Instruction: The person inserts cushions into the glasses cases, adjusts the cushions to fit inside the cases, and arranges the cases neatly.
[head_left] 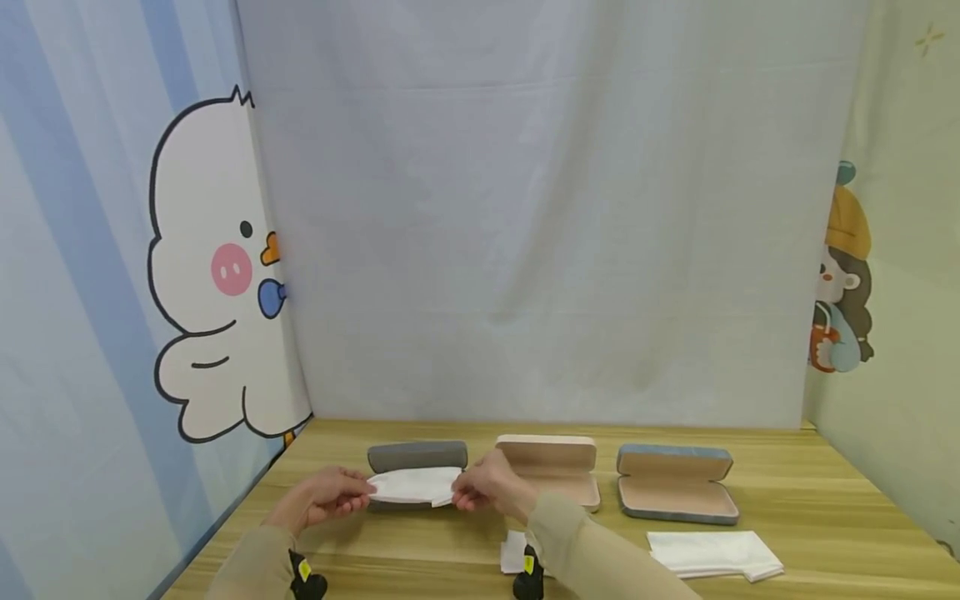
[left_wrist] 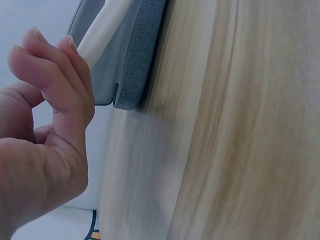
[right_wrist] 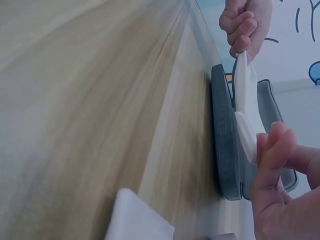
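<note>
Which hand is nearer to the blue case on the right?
Right. The right hand is left of the blue case, with the cream case between; the left hand is farther left, at the left end of the held cloth.

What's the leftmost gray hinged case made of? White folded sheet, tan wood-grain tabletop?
Gray hinged case: probably fabric-covered shell, matte; woven-looking exterior.
White folded sheet: cloth or tissue, matte; soft layered folds.
Tan wood-grain tabletop: wood or printed laminate, satin-looking; streaked grain.
</note>
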